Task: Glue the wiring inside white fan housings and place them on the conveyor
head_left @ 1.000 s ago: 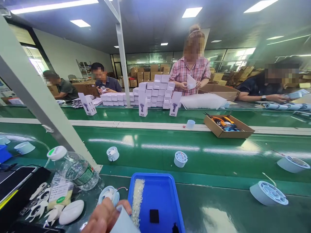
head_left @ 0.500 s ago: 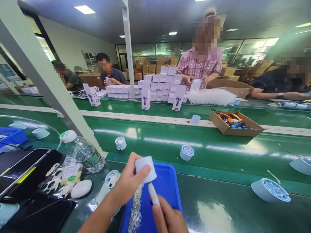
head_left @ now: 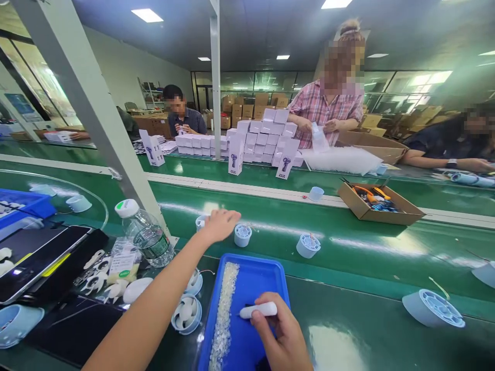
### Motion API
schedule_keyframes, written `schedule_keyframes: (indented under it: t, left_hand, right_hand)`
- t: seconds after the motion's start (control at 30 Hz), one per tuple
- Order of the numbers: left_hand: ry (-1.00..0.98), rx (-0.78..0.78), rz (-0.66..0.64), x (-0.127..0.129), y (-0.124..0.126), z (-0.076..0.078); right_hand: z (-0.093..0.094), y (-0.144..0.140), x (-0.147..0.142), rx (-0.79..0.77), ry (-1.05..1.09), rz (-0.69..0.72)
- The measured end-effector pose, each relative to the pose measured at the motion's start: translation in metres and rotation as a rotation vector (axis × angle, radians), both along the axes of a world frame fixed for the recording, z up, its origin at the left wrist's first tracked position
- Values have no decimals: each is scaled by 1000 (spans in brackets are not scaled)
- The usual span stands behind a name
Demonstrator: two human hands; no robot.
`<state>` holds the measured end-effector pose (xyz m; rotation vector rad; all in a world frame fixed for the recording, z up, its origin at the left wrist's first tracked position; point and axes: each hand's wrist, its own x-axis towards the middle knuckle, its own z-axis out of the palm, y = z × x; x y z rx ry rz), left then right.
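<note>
Left hand out on the belt, right over the tray

Left hand (head_left: 219,224) stretched onto green belt (head_left: 348,242), fingers loosely open beside small blue cup (head_left: 242,235). Right hand (head_left: 284,340) gripping white stick (head_left: 258,310) above blue tray (head_left: 266,268).

L hand (head_left: 219,225) by fan housing (head_left: 242,235)

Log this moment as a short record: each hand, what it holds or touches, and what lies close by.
left hand: stretched over the green belt, palm down, beside a small pale-blue round plastic housing; grip unclear
right hand: pinching a white stick-shaped tool
blue plastic tray: under the tool, holding a strip of clear granules
clear water bottle: left of the tray
</note>
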<state>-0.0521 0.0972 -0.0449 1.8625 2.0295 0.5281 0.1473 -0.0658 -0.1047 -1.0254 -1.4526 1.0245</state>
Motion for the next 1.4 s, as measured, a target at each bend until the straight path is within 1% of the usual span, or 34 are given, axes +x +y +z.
schedule_keyframes:
  t: [0.1, 0.2, 0.3, 0.37, 0.43, 0.5, 0.6, 0.67, 0.73, 0.8, 0.87, 0.97, 1.1, 1.17, 1.27, 1.4]
  left_hand:
    - [92, -64, 98, -30, 0, -3]
    - [112, -150, 136, -50, -4, -14]
    - [76, -157, 116, -52, -7, -21]
    - [36, -123, 98, -46, -8, -17]
    - [-16, -57, 82, -36, -9, -7]
    - [-79, 38, 67, -26, -12, 9]
    - [-191, 185, 51, -10, -26, 36]
    - [-277, 259, 59, -1, -42, 53]
    - [-365, 304, 84, 6, -61, 67]
    - [-446, 323, 118, 8, -80, 75]
    - [-576, 328, 162, 8, -99, 79]
    - [-813, 353, 225, 6, -122, 77]
    - [-1014, 361, 320, 4, -143, 66]
    - [-1120, 365, 364, 2, -148, 58]
    - [-1255, 393, 404, -1, -152, 47]
    - [-1315, 368, 416, -3, -153, 38]
  right_hand:
    - [-9, -1, -2, -99, 30, 43]
    - [-14, 0, -4, -133, 20, 63]
    - [-15, 1, -5, -131, 5, 57]
    - [-17, 1, -5, -138, 4, 64]
    - [-18, 2, -5, -140, -4, 77]
    - [-20, 2, -4, -115, -32, 82]
    - [-19, 2, -4, 10, -109, 57]
    - [-18, 0, -3, 120, -156, 33]
    - [-18, -1, -2, 190, -192, 35]
    - [-18, -3, 0, 202, -226, 71]
    - [-17, -5, 3, 181, -257, 117]
    - [-10, -8, 11, 142, -277, 145]
    - [-1, -13, 21, 156, -236, 34]
    - [-1, -16, 24, 148, -198, -6]
    - [-5, -20, 24, 102, -171, -5]
    - [-7, -23, 23, 44, -197, 20]
